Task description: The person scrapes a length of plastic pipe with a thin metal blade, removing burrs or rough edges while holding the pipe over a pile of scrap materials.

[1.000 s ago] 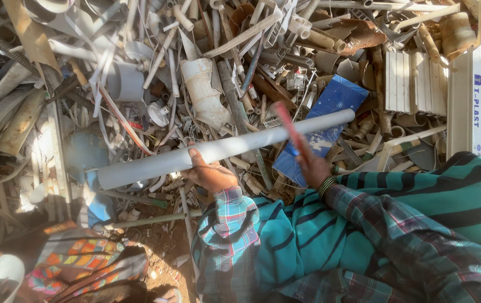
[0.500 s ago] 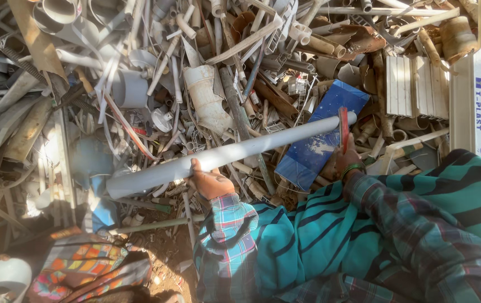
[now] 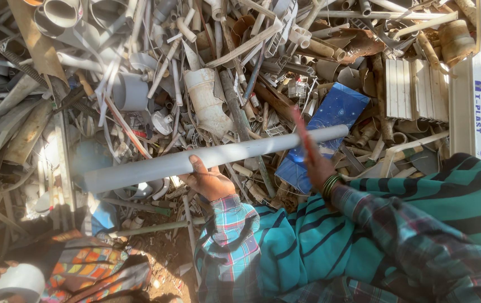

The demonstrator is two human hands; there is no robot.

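Since half a second ago, the grey pipe (image 3: 218, 157) sits a little lower and more level above the scrap heap, and the right hand (image 3: 316, 165) has slid inward along it. Left hand (image 3: 209, 179) grips the pipe from beneath near its middle, fingers curled around it. Right hand holds a thin red stick (image 3: 302, 132) against the pipe, fingers closed on it. Behind the pipe lies a flat blue rectangular package (image 3: 330, 118). At the right edge stands a tall white profile with a small blue label (image 3: 468, 101)
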